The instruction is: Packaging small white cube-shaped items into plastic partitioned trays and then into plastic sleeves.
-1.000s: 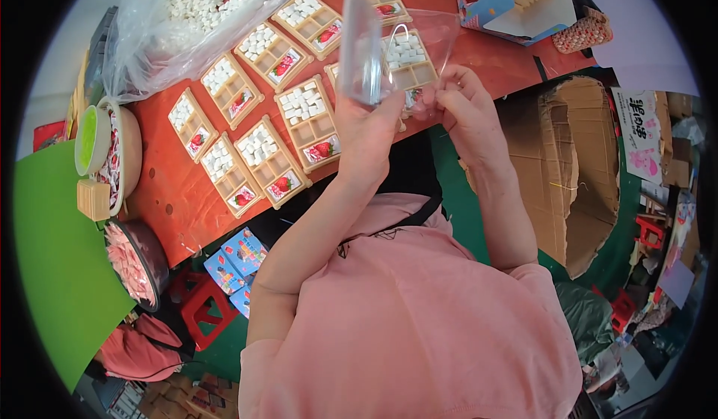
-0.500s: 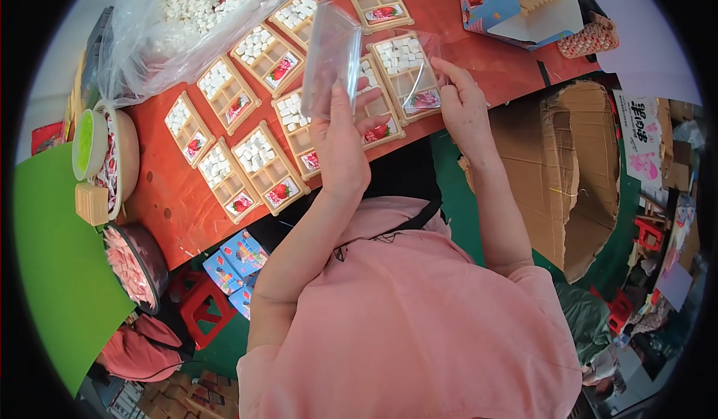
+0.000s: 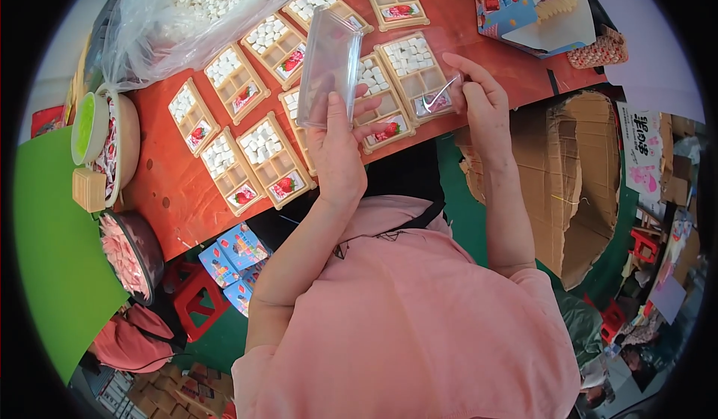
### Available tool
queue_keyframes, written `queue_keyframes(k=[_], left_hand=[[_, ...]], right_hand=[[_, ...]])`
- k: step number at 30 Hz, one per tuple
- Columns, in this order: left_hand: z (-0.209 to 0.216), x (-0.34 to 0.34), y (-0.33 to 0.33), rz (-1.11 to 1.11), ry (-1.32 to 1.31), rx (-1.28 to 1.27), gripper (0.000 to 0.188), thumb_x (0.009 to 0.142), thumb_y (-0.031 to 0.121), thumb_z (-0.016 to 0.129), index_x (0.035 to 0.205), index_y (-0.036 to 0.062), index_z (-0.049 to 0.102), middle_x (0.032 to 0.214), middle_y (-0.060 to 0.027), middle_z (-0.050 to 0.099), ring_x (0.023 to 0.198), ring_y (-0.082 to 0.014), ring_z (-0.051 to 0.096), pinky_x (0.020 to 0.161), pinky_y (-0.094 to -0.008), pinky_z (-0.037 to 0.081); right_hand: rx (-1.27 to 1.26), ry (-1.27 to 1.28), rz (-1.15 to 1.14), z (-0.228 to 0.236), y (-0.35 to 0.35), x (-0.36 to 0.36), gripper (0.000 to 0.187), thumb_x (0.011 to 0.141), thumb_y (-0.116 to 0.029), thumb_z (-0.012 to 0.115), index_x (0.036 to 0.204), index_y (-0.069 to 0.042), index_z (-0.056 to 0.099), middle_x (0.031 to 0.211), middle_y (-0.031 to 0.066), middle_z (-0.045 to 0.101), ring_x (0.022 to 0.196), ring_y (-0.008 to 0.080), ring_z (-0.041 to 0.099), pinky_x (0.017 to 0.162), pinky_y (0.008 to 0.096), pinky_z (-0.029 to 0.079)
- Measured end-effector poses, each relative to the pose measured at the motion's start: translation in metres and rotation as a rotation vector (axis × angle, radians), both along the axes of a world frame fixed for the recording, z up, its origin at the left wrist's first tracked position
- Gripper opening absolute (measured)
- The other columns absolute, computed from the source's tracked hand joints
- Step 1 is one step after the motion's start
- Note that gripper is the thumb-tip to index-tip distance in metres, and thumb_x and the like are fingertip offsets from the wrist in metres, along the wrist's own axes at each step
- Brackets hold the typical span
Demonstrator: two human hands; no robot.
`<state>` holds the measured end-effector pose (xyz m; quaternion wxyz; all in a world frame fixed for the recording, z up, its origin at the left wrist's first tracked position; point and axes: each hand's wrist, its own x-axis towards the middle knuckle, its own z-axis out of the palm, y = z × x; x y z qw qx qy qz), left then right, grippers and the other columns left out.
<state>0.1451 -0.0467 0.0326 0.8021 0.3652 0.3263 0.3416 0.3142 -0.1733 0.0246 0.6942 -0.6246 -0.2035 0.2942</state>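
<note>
My left hand (image 3: 340,150) grips a thin stack of clear plastic lids (image 3: 329,68) by its lower end, tilted upright above the table. At the right, my right hand (image 3: 485,109) pinches a clear plastic lid (image 3: 440,99) whose glare shows over the near end of a beige tray (image 3: 404,82). White cubes like marshmallows (image 3: 407,54) fill that tray's far section. A tray (image 3: 374,82) with a strawberry-print packet (image 3: 387,129) is partly hidden behind my left fingers. Whether the lid touches its tray, I cannot tell.
Several similar filled trays (image 3: 273,150) stand on the red table (image 3: 168,210). A clear bag of white cubes (image 3: 217,0) lies at the far left, a blue box (image 3: 508,8) at the far right. Bowls (image 3: 127,150) sit left; a cardboard carton (image 3: 538,187) stands right.
My right hand has drawn slightly nearer and to the right, and the lid's glare has moved from the tray's middle to its near end. My left hand still holds the stack.
</note>
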Motion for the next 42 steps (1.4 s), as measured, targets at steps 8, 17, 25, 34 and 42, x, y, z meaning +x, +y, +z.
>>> queue_keyframes(k=[8, 17, 25, 34, 42], left_hand=[[-0.002, 0.0, -0.009, -0.046, 0.016, -0.045, 0.042, 0.11, 0.03, 0.05, 0.142, 0.0028, 0.052, 0.122, -0.0161, 0.067, 0.101, -0.0221, 0.072, 0.068, -0.0296, 0.064], [0.003, -0.005, -0.005, -0.035, 0.013, -0.045, 0.041, 0.11, 0.03, 0.049, 0.141, 0.0029, 0.053, 0.12, -0.0162, 0.068, 0.096, -0.0218, 0.073, 0.067, -0.0298, 0.064], [0.005, -0.011, -0.001, -0.036, 0.036, -0.026, 0.037, 0.111, 0.027, 0.046, 0.138, 0.0023, 0.054, 0.12, -0.017, 0.068, 0.094, -0.0256, 0.073, 0.067, -0.0361, 0.064], [0.008, -0.015, 0.002, -0.031, 0.043, -0.009, 0.037, 0.111, 0.027, 0.046, 0.138, 0.0021, 0.054, 0.118, -0.0175, 0.068, 0.09, -0.0237, 0.074, 0.065, -0.0335, 0.063], [0.017, -0.009, -0.001, -0.032, -0.032, -0.061, 0.035, 0.11, 0.024, 0.049, 0.132, -0.0018, 0.058, 0.119, -0.0144, 0.068, 0.089, -0.022, 0.073, 0.066, -0.0334, 0.062]], right_hand=[[-0.216, -0.3, 0.052, -0.005, 0.004, 0.003, 0.034, 0.096, -0.002, 0.048, 0.121, -0.001, 0.071, 0.091, 0.0016, 0.065, 0.078, 0.0085, 0.058, 0.07, 0.0257, 0.048], [-0.715, -0.833, 0.068, 0.021, 0.01, -0.02, 0.038, 0.091, -0.038, 0.072, 0.115, -0.008, 0.07, 0.109, 0.014, 0.065, 0.086, 0.0291, 0.067, 0.075, 0.0412, 0.055], [-0.899, -1.307, -0.07, 0.009, 0.022, -0.033, 0.061, 0.088, -0.048, 0.073, 0.126, -0.002, 0.064, 0.143, 0.0236, 0.049, 0.128, 0.0407, 0.052, 0.098, 0.054, 0.043], [-0.832, -1.38, -0.045, -0.033, 0.039, -0.032, 0.057, 0.094, -0.03, 0.063, 0.141, 0.0, 0.054, 0.153, 0.0287, 0.042, 0.137, 0.0407, 0.045, 0.106, 0.0547, 0.037], [-0.876, -1.39, -0.11, -0.044, 0.036, -0.008, 0.056, 0.099, -0.03, 0.057, 0.146, 0.0, 0.05, 0.157, 0.0271, 0.039, 0.142, 0.0437, 0.041, 0.109, 0.0561, 0.035]])
